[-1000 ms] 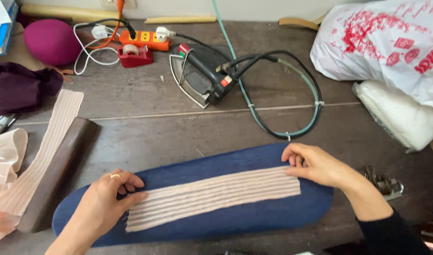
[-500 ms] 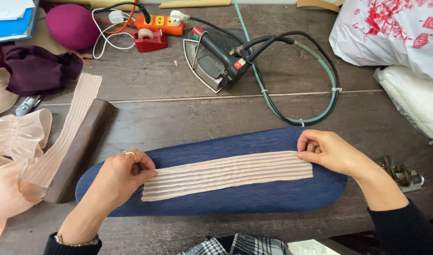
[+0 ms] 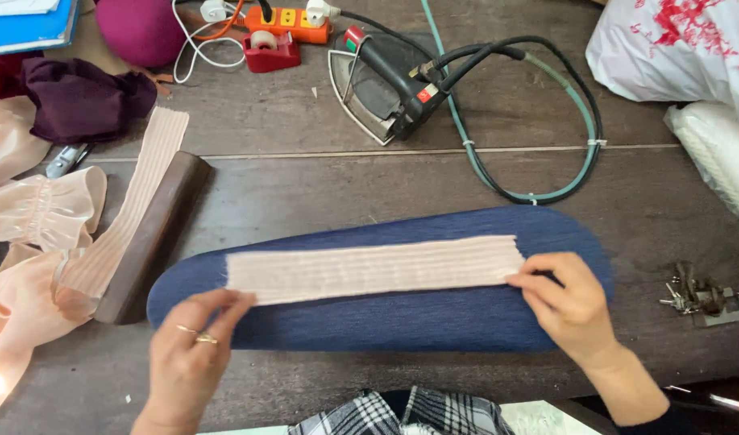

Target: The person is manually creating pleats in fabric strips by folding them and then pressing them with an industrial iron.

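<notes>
A long pale pink ribbed fabric strip (image 3: 373, 268) lies flat along a dark blue oval pressing pad (image 3: 402, 318) on the wooden table. My left hand (image 3: 194, 354), with rings on it, rests at the pad's near left, fingertips touching the strip's lower left corner. At the strip's right end my right hand (image 3: 567, 302) presses down with its fingers on the fabric. Neither hand lifts the strip. Behind the pad an iron (image 3: 381, 80) lies on the table with its hose and cord (image 3: 547, 121) looping to the right.
A second ribbed strip (image 3: 136, 201) lies over a dark wooden block (image 3: 156, 238) at the left, beside pink ruffled cloth (image 3: 31, 217) and purple cloth (image 3: 71, 97). An orange power strip (image 3: 289, 20) sits at the back. White bags (image 3: 684, 48) stand far right, keys (image 3: 700, 294) near right.
My left hand has slid off the strip's left end toward me, now touching only its corner. The right hand stays on the right end. The view shifted slightly.
</notes>
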